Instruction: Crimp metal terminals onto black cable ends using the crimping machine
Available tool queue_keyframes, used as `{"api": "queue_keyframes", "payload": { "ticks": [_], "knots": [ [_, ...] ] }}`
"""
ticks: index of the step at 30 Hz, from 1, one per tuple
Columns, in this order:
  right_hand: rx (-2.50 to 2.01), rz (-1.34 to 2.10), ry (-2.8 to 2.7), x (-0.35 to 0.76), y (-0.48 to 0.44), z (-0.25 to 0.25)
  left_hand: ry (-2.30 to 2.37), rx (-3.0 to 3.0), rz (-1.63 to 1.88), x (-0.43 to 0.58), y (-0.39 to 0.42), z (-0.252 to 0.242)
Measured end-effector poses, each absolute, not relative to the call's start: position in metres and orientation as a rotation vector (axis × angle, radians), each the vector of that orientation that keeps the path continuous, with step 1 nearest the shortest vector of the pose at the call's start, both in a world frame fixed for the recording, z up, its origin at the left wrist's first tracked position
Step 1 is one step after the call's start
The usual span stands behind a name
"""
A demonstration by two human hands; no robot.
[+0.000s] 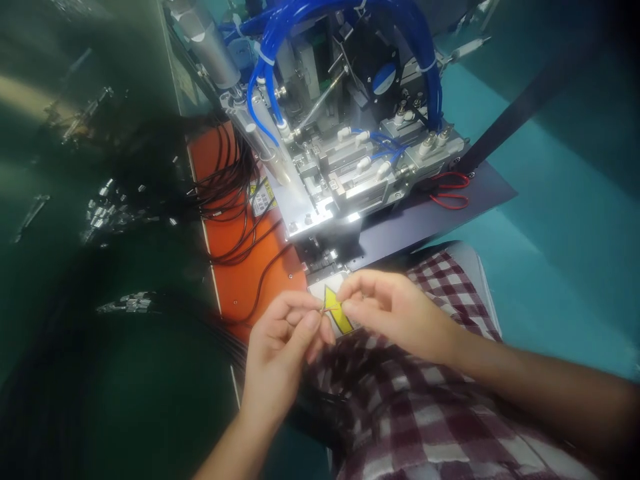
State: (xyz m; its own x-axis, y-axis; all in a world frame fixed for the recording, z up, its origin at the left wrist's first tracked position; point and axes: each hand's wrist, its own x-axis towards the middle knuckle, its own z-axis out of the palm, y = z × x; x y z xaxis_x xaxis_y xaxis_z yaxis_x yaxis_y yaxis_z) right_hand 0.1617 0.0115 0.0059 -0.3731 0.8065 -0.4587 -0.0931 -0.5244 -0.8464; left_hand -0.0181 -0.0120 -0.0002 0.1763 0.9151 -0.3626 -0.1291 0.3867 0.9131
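Note:
In front of the machine, my left hand [283,340] pinches some thin, copper-coloured wire ends [330,309] between thumb and forefinger. Their tips poke out toward the right. My right hand [400,310] is close by on that side, its thumb and forefinger pressed together near the tips. Whether anything is between those fingers is too small to see. Behind the fingertips lies a white plate with a yellow warning label [344,320], partly covered by both hands.
A metal machine [345,180] with blue air hoses [430,80] stands ahead. Black cables [240,250] trail across the orange board [227,280]. Red-handled scissors [453,192] lie on the dark base plate [400,237]. Bundles of cables with shiny metal ends [133,303] rest on the dark green surface [145,380].

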Motion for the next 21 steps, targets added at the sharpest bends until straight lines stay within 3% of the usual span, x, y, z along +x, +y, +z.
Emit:
{"api": "queue_keyframes", "payload": {
  "ticks": [4, 16, 21],
  "knots": [
    [-1.206, 1.861, -1.108, 0.17, 0.015, 0.003, 1.145, 0.908, 0.876, -0.017, -0.012, -0.002],
    [-1.087, 2.117, -1.278, 0.172, 0.033, 0.004, 1.062, 0.967, 0.724, -0.021, -0.01, 0.001],
    [-0.872, 1.863, -1.687, 0.177, 0.04, 0.0, 1.078, 0.992, 0.651, -0.02, -0.009, 0.003]
  ]
}}
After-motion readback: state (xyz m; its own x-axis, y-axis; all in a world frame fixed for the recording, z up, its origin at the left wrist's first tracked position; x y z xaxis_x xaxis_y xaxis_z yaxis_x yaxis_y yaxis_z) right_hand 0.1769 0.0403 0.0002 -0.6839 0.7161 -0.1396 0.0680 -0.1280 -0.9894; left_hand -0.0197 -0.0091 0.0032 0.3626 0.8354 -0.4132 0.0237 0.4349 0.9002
